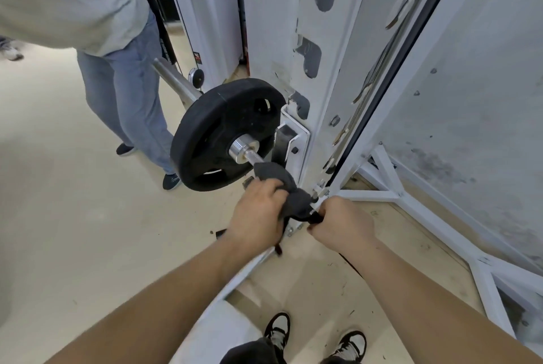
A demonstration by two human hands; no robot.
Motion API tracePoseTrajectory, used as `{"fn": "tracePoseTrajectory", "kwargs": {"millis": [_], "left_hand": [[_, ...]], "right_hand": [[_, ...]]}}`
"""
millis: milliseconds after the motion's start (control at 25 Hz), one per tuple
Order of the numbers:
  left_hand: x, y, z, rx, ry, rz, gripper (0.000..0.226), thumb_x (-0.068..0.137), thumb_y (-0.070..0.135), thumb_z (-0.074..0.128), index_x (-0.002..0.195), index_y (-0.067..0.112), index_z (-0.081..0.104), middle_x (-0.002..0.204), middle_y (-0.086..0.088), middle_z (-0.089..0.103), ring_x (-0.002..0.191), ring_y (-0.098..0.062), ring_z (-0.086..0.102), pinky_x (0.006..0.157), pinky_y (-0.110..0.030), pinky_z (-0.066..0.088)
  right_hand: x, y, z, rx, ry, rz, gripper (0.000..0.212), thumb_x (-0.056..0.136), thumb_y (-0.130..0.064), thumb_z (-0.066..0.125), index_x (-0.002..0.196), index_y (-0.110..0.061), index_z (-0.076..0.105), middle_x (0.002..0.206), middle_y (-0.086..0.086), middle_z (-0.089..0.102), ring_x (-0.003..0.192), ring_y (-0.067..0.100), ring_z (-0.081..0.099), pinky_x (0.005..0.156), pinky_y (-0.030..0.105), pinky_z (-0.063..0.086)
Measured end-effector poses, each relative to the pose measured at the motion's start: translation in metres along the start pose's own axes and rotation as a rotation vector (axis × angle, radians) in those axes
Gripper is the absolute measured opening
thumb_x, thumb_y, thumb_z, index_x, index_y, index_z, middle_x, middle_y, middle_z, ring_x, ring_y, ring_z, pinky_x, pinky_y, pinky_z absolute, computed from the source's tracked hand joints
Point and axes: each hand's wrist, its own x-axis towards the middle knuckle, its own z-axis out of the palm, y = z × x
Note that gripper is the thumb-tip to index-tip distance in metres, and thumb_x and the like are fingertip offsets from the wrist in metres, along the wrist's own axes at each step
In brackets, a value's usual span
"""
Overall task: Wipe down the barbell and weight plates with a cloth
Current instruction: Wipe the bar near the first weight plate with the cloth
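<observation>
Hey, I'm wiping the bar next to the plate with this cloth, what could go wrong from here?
1. Your left hand and right hand work the dark cloth close to the white rack bracket; knuckles could get pinched there.
2. A second person stands beside the bar's far end; a bump could shift the bar.
3. A loose cloth edge might snag on the rack bolts.

Barbell (176, 78) running from far left toward near centre, carrying weight plates (217, 134) just left of the rack upright (296, 49). Collar (242, 147) on the near face of the plates. Cloth (279, 187) draped over the bar's near stretch, just near of the collar. Left hand (258, 216) on the cloth's left side, right hand (340, 225) at its right end, close together. Second person (117, 69) standing far left, beyond the plates. Rack base frame (411, 205) on the floor (73, 231) at right. Own shoes (317, 337) nearest, bottom centre.
</observation>
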Motion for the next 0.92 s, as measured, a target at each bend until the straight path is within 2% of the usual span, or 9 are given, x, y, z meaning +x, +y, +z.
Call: {"fn": "tracePoseTrajectory", "kwargs": {"millis": [200,280,400,480,520,600,680,840,920], "left_hand": [[0.028,0.009,-0.004,-0.220,0.136,-0.496,0.020,0.076,0.004,0.062,0.095,0.001,0.068,0.108,-0.014,0.063,0.099,-0.033,0.058,0.082,-0.039,0.052],[0.017,0.028,0.010,-0.185,0.156,-0.420,0.019,0.073,0.002,0.063,0.091,0.001,0.067,0.104,-0.015,0.063,0.094,-0.035,0.058,0.080,-0.044,0.052],[-0.010,0.032,0.005,-0.156,-0.014,-0.142,0.024,0.078,0.014,0.063,0.100,0.009,0.070,0.103,-0.008,0.066,0.093,-0.032,0.064,0.076,-0.044,0.054],[-0.018,0.029,-0.022,-0.304,-0.105,-0.178,0.015,0.082,0.020,0.060,0.094,0.019,0.070,0.093,-0.003,0.067,0.088,-0.027,0.066,0.073,-0.041,0.053],[-0.015,0.025,-0.035,-0.369,-0.044,-0.285,0.010,0.083,0.020,0.060,0.087,0.025,0.067,0.087,-0.001,0.066,0.085,-0.025,0.064,0.071,-0.039,0.050],[0.003,0.002,-0.057,-0.407,0.250,-0.511,0.008,0.085,0.021,0.064,0.081,0.027,0.060,0.084,-0.001,0.062,0.082,-0.021,0.060,0.068,-0.034,0.045],[0.024,-0.017,-0.061,-0.322,0.398,-0.581,0.009,0.089,0.027,0.065,0.091,0.018,0.061,0.099,-0.007,0.064,0.094,-0.025,0.059,0.075,-0.032,0.043],[0.048,-0.003,-0.016,0.018,0.051,-0.499,0.038,0.097,0.028,0.062,0.120,-0.002,0.064,0.132,-0.020,0.060,0.120,-0.041,0.056,0.102,-0.044,0.045],[0.044,0.002,-0.007,0.098,0.023,-0.446,0.039,0.095,0.025,0.066,0.121,-0.003,0.064,0.129,-0.021,0.062,0.116,-0.042,0.058,0.101,-0.046,0.047]], "right_hand": [[-0.002,0.003,0.000,0.020,0.002,0.001,0.015,0.075,-0.038,0.072,0.080,-0.024,0.070,0.070,-0.006,0.068,0.068,0.018,0.066,0.061,0.025,0.049],[-0.003,0.002,0.001,0.033,0.008,0.001,0.014,0.076,-0.038,0.071,0.081,-0.025,0.070,0.071,-0.006,0.068,0.069,0.018,0.066,0.061,0.025,0.049],[-0.002,0.002,0.000,0.041,0.015,0.013,0.015,0.075,-0.037,0.068,0.078,-0.023,0.066,0.071,-0.004,0.066,0.068,0.020,0.065,0.056,0.025,0.044],[-0.003,0.003,0.001,0.046,0.011,0.027,0.017,0.075,-0.039,0.068,0.080,-0.023,0.068,0.073,-0.005,0.068,0.071,0.021,0.066,0.057,0.025,0.045],[-0.002,0.004,0.001,0.055,0.006,0.030,0.018,0.075,-0.039,0.068,0.081,-0.022,0.069,0.073,-0.005,0.069,0.072,0.021,0.067,0.059,0.025,0.046],[-0.001,0.004,0.001,0.066,-0.006,0.037,0.020,0.075,-0.041,0.069,0.081,-0.022,0.070,0.070,-0.005,0.069,0.070,0.019,0.067,0.062,0.026,0.049],[0.000,0.002,0.002,0.059,-0.008,0.039,0.018,0.073,-0.039,0.069,0.080,-0.022,0.070,0.068,-0.005,0.068,0.068,0.018,0.066,0.060,0.026,0.049],[0.001,0.000,0.002,0.044,-0.003,0.051,0.018,0.071,-0.035,0.067,0.079,-0.019,0.069,0.068,-0.003,0.068,0.066,0.019,0.065,0.055,0.024,0.043],[0.000,0.000,0.003,0.047,-0.003,0.056,0.018,0.072,-0.035,0.068,0.081,-0.019,0.069,0.069,-0.003,0.069,0.067,0.019,0.066,0.054,0.023,0.041]]}}
